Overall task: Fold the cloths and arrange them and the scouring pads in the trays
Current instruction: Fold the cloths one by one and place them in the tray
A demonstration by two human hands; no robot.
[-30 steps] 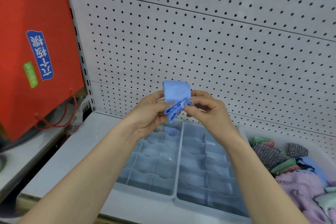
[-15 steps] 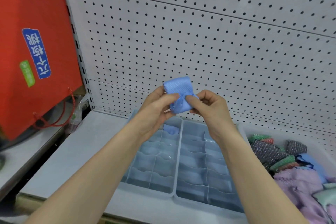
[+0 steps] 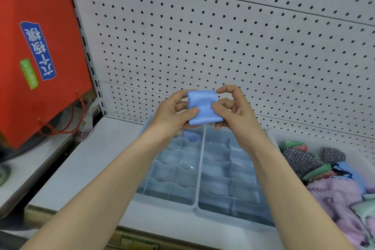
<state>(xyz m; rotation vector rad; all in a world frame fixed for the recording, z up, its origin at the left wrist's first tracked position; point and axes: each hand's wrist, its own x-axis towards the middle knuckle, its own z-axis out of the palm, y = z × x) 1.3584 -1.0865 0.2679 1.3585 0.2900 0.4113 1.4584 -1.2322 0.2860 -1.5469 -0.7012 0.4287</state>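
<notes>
Both hands pinch one folded blue cloth point(image 3: 203, 107) in the air, the left hand point(image 3: 172, 113) gripping its left edge, the right hand point(image 3: 233, 107) its right edge. Below them sit two compartment trays point(image 3: 197, 205); scouring pads point(image 3: 300, 158) lie lower right of the right hand.

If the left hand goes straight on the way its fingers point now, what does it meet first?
The left hand points toward the right, with its fingers already on the folded blue cloth. Just beyond the cloth it would probably meet the right hand, which holds the other side. Depth is hard to judge.

Probably a shop — pegboard shelving point(image 3: 223, 36), shelf point(image 3: 91, 168)
</notes>
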